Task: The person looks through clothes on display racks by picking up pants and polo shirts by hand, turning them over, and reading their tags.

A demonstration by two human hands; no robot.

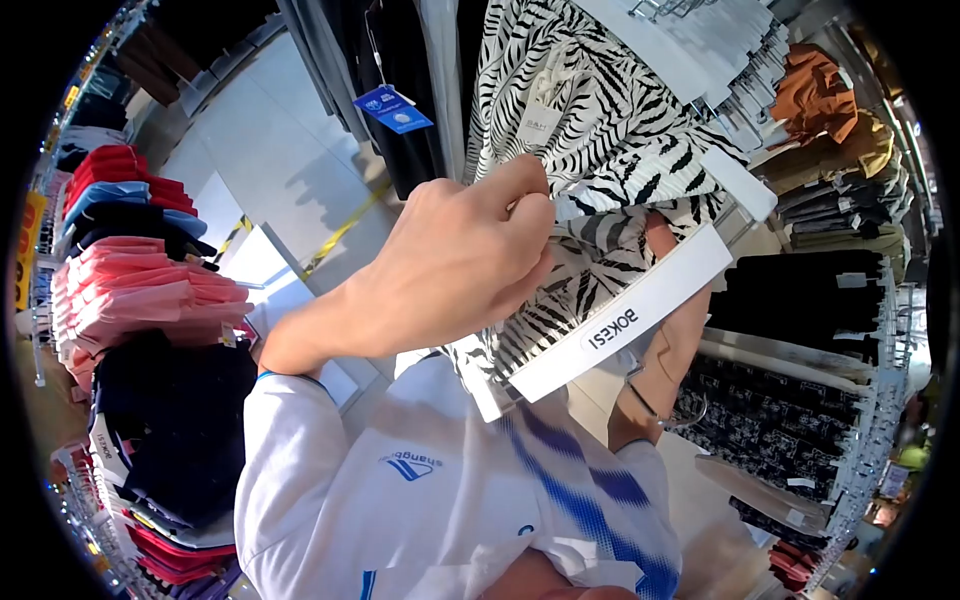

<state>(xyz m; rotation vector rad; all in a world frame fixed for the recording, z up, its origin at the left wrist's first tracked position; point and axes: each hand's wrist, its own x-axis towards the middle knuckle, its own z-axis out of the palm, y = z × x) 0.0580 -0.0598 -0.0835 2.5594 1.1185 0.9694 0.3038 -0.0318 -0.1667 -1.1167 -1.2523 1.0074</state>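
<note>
A black-and-white zebra-print garment (610, 110), with a gathered white waistband and a paper tag (540, 122), hangs in front of me. It is long, trousers or a skirt. A white clip hanger (625, 315) marked BOKESI lies across its near end, its metal hook toward my right forearm. My left hand (465, 250) is closed at the waistband, knuckles up, its fingers curled against the cloth. My right hand (660, 237) is mostly hidden behind the hanger and the fabric. Only a small part of it shows against the print.
Folded pink garments (140, 290) and dark ones line the left rack. On the right hang black garments (800, 300) and patterned ones. A blue tag (393, 108) dangles from dark trousers ahead. Yellow-black tape (345, 235) marks the tiled floor.
</note>
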